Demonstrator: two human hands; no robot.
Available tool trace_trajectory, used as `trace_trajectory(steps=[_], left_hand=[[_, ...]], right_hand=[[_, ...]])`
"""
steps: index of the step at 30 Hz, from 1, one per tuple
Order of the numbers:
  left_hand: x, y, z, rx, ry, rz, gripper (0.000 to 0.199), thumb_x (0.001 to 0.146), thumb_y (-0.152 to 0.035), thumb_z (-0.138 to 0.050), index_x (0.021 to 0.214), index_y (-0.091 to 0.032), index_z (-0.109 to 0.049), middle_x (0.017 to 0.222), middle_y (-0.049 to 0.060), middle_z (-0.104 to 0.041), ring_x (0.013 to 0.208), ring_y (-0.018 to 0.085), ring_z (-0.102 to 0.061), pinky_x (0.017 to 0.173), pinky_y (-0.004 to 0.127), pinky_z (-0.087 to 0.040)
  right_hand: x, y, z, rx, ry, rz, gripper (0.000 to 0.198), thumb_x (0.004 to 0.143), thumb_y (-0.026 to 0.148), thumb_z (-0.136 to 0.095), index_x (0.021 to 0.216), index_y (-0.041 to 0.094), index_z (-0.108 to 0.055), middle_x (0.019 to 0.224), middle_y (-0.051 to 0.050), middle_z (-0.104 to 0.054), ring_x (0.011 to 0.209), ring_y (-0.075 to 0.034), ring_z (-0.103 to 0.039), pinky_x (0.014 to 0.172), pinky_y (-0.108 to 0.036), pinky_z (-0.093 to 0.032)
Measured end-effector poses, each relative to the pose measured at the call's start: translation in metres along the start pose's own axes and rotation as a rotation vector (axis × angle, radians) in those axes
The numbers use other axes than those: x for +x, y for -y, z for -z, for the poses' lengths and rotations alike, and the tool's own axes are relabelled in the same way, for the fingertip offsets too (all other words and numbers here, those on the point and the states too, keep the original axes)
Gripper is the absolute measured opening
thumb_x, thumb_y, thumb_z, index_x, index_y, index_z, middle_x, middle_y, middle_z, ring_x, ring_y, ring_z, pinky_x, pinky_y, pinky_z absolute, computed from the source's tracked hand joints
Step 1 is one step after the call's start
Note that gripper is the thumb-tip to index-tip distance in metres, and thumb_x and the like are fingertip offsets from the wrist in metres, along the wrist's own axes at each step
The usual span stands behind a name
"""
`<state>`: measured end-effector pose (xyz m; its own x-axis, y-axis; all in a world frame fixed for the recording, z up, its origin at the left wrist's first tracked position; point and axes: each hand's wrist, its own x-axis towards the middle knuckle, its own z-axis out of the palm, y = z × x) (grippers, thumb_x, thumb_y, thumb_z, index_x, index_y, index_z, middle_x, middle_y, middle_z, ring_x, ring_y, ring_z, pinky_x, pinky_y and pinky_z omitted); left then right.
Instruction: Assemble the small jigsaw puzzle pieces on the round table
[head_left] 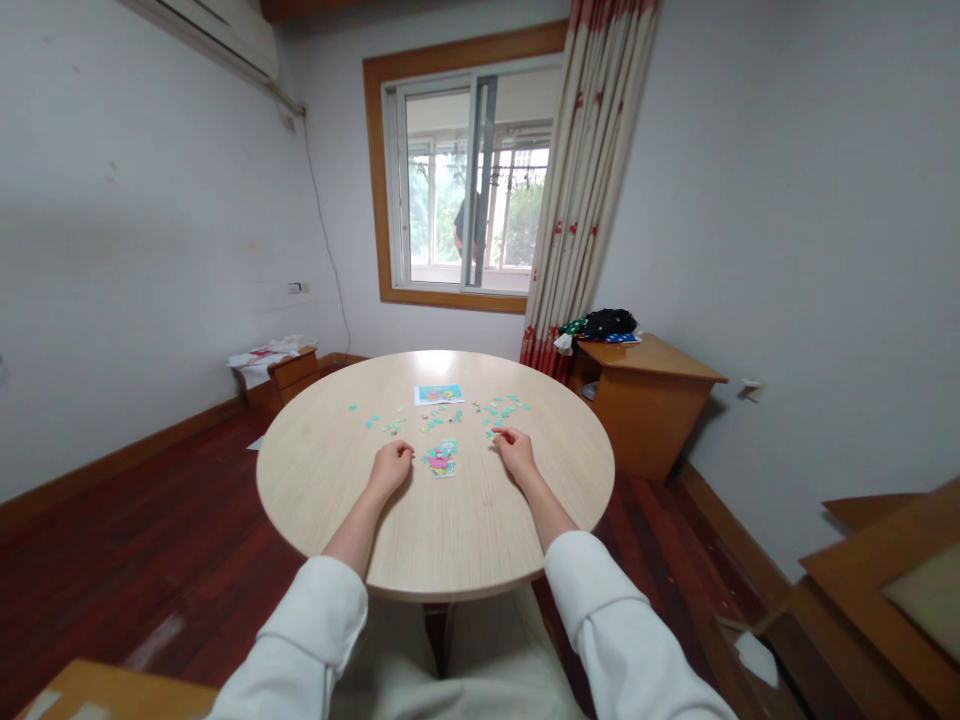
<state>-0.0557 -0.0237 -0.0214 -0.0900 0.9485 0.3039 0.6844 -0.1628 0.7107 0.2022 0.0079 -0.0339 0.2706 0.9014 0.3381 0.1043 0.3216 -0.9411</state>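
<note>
A partly joined jigsaw puzzle (440, 459) in pink, teal and white lies on the round table between my hands. My left hand (392, 466) rests just left of it, fingers curled and pressed together; whether they hold anything is hidden. To the upper right of the puzzle, my right hand (515, 450) pinches at a small teal puzzle piece (490, 434) by its fingertips. Loose puzzle pieces (504, 408) are scattered beyond both hands. Behind them lies a printed picture sheet (439, 394) with a teal background and coloured figures.
The pale round table (450, 540) has its near edge under my forearms. A wooden cabinet (637, 400) with dark cloth items (607, 324) stands at the right. At the left is a low cabinet (292, 372) with papers. A person (469, 228) shows through the window.
</note>
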Motion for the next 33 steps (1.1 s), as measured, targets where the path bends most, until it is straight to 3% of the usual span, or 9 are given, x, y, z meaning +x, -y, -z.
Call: trace_trajectory(steps=[33], left_hand=[[0.0,0.0,0.0,0.001,0.005,0.003,0.024,0.075,-0.016,-0.043,0.076,-0.014,-0.067,0.083,0.007,-0.07,0.082,0.018,-0.062,0.076,0.026,-0.043]], right_hand=[[-0.009,0.017,-0.001,-0.033,0.016,-0.041,0.026,0.058,0.021,-0.052,0.076,0.013,-0.068,0.067,-0.004,-0.066,0.064,-0.015,-0.06,0.063,-0.028,-0.05]])
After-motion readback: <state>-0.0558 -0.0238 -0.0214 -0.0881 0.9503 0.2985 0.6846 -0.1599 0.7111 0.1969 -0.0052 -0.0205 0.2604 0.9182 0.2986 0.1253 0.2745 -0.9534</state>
